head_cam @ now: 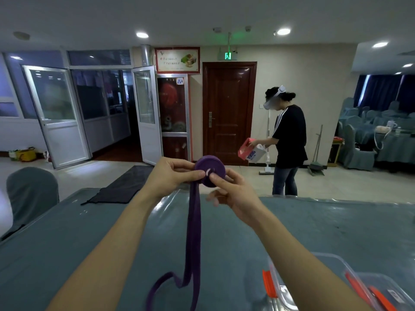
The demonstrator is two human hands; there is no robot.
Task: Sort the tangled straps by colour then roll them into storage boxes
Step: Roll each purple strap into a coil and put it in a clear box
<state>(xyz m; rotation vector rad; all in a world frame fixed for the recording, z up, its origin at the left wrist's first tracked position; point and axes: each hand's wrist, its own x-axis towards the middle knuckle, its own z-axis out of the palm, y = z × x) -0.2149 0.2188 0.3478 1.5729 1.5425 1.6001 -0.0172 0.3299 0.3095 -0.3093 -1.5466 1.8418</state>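
1. While the person stands at the bench (89, 232) with both arms stretched forward, the purple strap (210, 173) is held up between the two hands as a partly wound coil, its flat face turned back toward them.
2. The left hand (173, 176) pinches the coil's left rim between thumb and fingers. The right hand (233, 194) has its thumb pressed on the coil's centre and its fingers curled behind and below, so both hands are closed on the strap.
3. The unrolled tail (193, 232) leaves the coil at its lower left edge, just under the left hand's fingertips. Its long axis runs down and back toward the person's body, and it ends in a loose loop on the bench between the forearms, nearer the left one.
4. The slack lies below the hands and toward the body, so I judge that further winding must draw the tail upward. The left hand is nearer the tail and better placed to guide it, with the right thumb acting as the axle.
5. A clear storage box (332, 261) sits on the bench under the right forearm, well apart from the coil. It holds orange pieces (370, 295), straps or clips I cannot tell. The right hand is the nearer one for the drop.
6. Beyond the hands a second person (289, 140) stands across the room holding a carton.
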